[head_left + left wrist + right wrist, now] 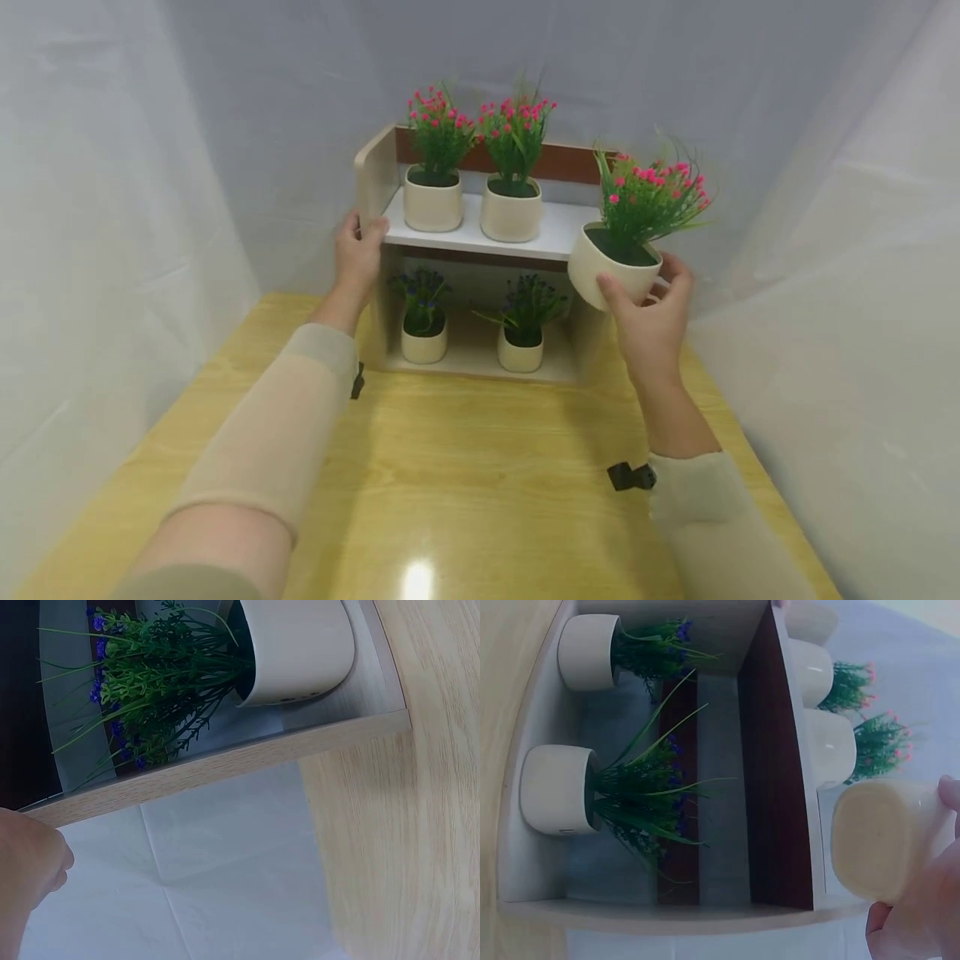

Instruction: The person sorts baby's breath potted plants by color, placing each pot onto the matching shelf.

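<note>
My right hand (656, 321) grips a cream flowerpot (615, 265) of pink artificial flowers, thumb on its near side. The pot is tilted and held off the small shelf's upper right end; its underside (871, 838) shows in the right wrist view. My left hand (360, 254) holds the left side panel of the shelf (375, 179) at the upper board's level. Two more pots of pink flowers, a left one (432, 204) and a middle one (512, 212), stand upright on the upper board. Below, two smaller pots of blue-purple flowers (423, 342) (559, 789) stand on the bottom board.
The two-tier shelf stands on a yellow wood-grain table (450, 467). White sheeting (840, 250) hangs at both sides and behind. A brown back strip (570, 162) runs along the upper tier.
</note>
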Tool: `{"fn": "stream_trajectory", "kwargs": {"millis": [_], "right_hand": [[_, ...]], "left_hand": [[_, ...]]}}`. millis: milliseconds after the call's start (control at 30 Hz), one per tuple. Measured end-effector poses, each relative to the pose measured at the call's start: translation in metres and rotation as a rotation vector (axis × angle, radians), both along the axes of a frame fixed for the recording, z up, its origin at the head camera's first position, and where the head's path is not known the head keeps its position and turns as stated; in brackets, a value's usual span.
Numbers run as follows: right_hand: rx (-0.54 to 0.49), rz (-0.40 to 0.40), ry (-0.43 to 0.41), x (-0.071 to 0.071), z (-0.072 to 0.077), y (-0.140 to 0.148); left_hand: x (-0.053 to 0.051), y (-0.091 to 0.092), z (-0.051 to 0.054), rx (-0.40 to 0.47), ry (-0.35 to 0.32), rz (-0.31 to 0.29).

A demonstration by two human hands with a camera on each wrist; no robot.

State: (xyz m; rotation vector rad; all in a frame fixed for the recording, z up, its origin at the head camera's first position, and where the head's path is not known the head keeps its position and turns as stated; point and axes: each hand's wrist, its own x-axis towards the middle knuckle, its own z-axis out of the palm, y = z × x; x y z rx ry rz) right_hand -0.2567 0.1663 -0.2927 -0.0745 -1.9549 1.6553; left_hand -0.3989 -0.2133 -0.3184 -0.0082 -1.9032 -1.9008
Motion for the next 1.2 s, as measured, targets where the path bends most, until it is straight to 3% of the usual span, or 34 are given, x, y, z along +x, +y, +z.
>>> {"fn": "stream_trajectory", "kwargs": {"millis": [233, 633, 867, 1200], "right_hand": [[0.028, -0.018, 0.022, -0.020, 0.010, -0.016], [0.135, -0.109, -0.030, -0.052, 0.028, -0.021], [0.211, -0.172, -0.040, -0.069, 0.027, -0.028], [0.242, -0.254, -0.076, -0.087, 0.021, -0.047]], "left_hand": [[0.002, -0.002, -0.004, -0.018, -0.021, 0.011], [0.001, 0.004, 0.005, 0.009, -0.006, -0.012], [0.001, 0.002, 0.002, 0.004, -0.012, -0.013], [0.002, -0.001, 0.000, -0.009, -0.035, -0.004]]}}
